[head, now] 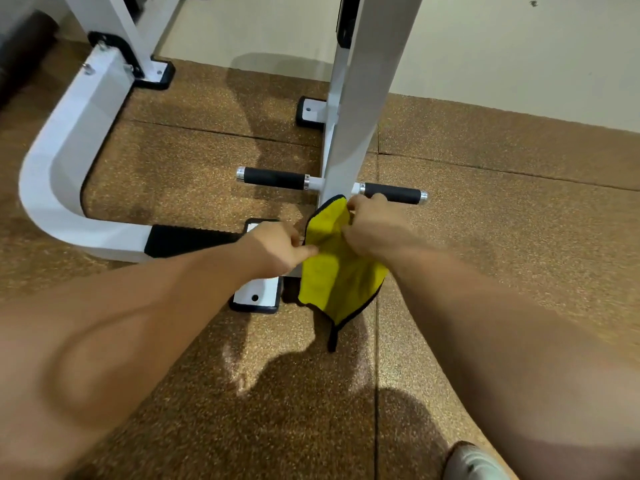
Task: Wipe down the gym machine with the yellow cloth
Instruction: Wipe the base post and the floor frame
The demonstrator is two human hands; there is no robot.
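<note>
A yellow cloth (pixel 337 271) with a dark edge hangs between both hands, in front of the white upright post (pixel 349 126) of the gym machine. My left hand (pixel 277 247) pinches the cloth's left edge. My right hand (pixel 375 230) grips its upper right part, just below the right black foam handle (pixel 393 193). A second black handle (pixel 273 177) sticks out to the left of the post. The cloth's lower corner dangles toward the floor, hiding the post's base.
The curved white base frame (pixel 62 174) with a black tread pad (pixel 187 239) runs at left. White foot plates (pixel 258 292) are bolted to the brown speckled rubber floor (pixel 485 237). A cream wall (pixel 502 57) is behind. My shoe (pixel 474 462) shows at bottom right.
</note>
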